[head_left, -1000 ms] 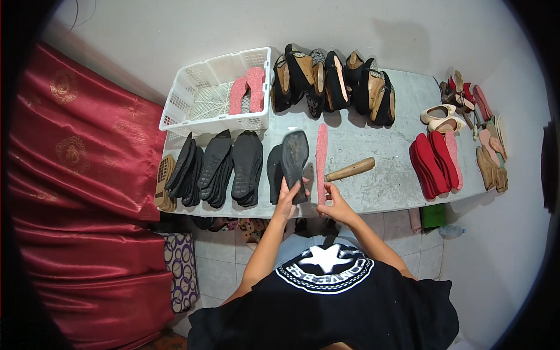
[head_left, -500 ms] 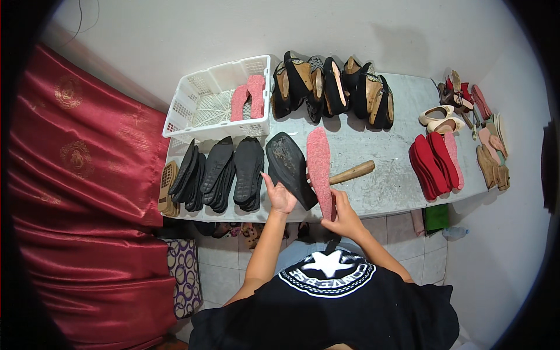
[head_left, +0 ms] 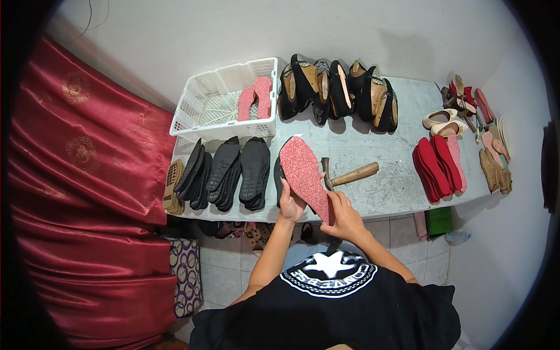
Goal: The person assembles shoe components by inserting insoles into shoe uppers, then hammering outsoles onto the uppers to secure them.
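Observation:
A pink speckled insole point(head_left: 304, 172) is held over the near edge of the table, its broad face turned up. My left hand point(head_left: 290, 205) is closed on its left side, thumb along the edge and fingertips showing past the far side. My right hand point(head_left: 345, 220) is closed round its narrow lower end. Behind the insole, a black wedge shoe sole point(head_left: 277, 179) shows only as a dark edge; the rest is hidden. Just right of the insole lies a hammer point(head_left: 357, 174) with a wooden handle.
Stacks of black soles point(head_left: 255, 172) stand to the left, beside tan soles point(head_left: 174, 186). Behind them is a white plastic basket point(head_left: 195, 125) with pink pieces inside. Black wedge shoes point(head_left: 341, 93) line the back. Red soles point(head_left: 434, 166) and pale shoes point(head_left: 443, 123) sit at right.
The pink insole has swung left over the black sole and turned its broad face up. My left hand, earlier beside the black sole with the thumb spread, has closed on the insole.

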Available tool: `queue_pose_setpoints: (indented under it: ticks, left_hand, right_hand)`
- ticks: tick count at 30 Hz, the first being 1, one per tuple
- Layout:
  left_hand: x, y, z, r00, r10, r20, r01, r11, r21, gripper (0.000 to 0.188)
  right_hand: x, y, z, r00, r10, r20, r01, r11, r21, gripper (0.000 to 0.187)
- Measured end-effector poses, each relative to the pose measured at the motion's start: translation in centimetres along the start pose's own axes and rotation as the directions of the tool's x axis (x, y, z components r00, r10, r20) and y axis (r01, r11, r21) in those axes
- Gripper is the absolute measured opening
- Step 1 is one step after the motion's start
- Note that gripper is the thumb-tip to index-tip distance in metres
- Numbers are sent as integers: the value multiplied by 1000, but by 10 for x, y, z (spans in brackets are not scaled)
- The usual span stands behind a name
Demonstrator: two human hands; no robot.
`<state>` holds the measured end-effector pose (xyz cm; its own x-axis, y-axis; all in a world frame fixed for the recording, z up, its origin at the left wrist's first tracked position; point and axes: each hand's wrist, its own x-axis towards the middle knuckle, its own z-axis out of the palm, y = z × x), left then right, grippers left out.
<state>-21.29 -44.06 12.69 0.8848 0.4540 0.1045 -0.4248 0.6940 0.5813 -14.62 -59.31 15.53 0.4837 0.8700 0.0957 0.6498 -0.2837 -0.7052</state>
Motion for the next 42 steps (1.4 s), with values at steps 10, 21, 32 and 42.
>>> queue_pose_setpoints:
  ticks: [10, 21, 32, 42]
  left_hand:
    - [0, 7, 3, 999, 4, 48, -6, 1000, 25, 75]
    - [5, 6, 3, 1000, 14, -11, -15, 990, -142, 75]
    - [5, -4, 1, 996, 13, -91, -52, 892, -449, 71]
    - [14, 27, 5, 993, 108, -48, -118, 943, -310, 83]
  right_hand:
    - [4, -1, 3, 1000, -18, 13, 18, 1000, -14, 81]
    - [10, 0, 4, 999, -39, -23, 39, 999, 2, 85]
    - [18, 4, 11, 983, -94, -158, 90, 996, -27, 78]
    - [16, 3, 9, 994, -69, -84, 74, 996, 58, 70]
